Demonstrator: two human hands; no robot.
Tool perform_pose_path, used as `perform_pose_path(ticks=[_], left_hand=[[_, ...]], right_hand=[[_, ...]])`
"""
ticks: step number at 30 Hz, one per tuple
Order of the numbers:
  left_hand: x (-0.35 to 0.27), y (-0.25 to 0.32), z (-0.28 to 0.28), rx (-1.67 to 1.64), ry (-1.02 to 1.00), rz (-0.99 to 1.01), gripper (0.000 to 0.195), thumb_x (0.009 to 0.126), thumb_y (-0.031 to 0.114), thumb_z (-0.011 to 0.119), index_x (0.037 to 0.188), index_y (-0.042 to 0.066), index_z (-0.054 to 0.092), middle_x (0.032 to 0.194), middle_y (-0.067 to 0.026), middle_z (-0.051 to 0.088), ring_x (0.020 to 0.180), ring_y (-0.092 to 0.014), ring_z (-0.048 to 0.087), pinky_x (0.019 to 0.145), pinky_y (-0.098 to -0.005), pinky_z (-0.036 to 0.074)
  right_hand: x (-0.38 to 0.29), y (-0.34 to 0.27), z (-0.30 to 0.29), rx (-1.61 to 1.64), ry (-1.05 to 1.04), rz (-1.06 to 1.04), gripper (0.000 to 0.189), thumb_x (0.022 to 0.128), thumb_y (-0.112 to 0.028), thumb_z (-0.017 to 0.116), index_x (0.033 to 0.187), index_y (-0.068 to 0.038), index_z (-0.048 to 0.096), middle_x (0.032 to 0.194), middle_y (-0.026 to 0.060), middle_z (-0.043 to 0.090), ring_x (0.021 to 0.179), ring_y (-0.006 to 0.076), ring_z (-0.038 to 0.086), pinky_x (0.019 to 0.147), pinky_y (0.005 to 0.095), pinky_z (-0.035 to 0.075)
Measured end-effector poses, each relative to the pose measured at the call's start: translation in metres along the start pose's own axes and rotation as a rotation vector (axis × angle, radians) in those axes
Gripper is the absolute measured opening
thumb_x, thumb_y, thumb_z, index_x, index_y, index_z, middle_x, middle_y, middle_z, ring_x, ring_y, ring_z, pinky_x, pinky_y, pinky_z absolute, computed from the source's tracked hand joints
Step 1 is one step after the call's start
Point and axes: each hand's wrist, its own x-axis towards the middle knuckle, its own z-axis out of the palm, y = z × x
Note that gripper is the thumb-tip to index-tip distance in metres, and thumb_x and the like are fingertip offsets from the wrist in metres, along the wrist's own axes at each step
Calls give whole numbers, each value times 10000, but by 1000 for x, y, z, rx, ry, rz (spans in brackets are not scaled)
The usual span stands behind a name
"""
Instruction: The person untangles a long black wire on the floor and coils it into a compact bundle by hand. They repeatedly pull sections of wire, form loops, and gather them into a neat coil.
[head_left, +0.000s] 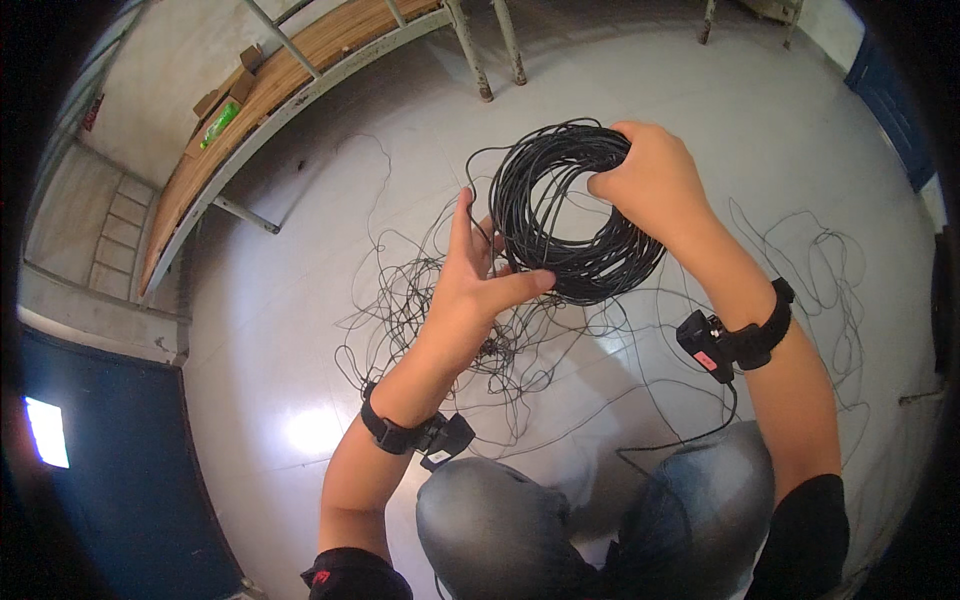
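Observation:
A thick coil of thin black cable (517, 195) is held up in front of me. My right hand (649, 176) grips its upper right side, with the thumb inside the ring and the fingers hidden behind. At the coil's lower left, my left hand (480, 270) has its thumb on the front of the strands and its index finger raised; a loose strand runs past that finger. The other left fingers are partly hidden behind the coil. Below the hands, a tangled heap of the same kind of cable (409, 300) lies on the floor.
Looser loops of cable (825, 240) spread over the floor at the right. My knees are just below the heap. At the upper left stands a metal-framed bunk with a wooden board (277, 97), holding a cardboard box and a green bottle (220, 125). Blue doors stand at both sides.

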Motion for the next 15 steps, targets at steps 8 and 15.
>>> perform_pose_path(ticks=[8, 15], left_hand=[[-1, -21, -4, -175, -119, -12, 816, 724, 67, 857, 1415, -39, 436, 1397, -106, 522, 1318, -222, 476, 1111, -385, 375], [17, -37, 28, 545, -36, 448, 893, 616, 134, 957, 1372, 39, 490, 1297, -118, 594, 1217, -198, 561, 1063, -348, 425]], right_hand=[[0, 23, 14, 876, -239, 378, 90, 672, -21, 675, 726, 26, 621, 665, 77, 600, 588, 183, 606, 537, 319, 478], [-29, 17, 46, 1435, -562, 848, 230, 946, -197, 553, 1017, 5, 638, 930, 92, 681, 800, 196, 685, 737, 349, 591]])
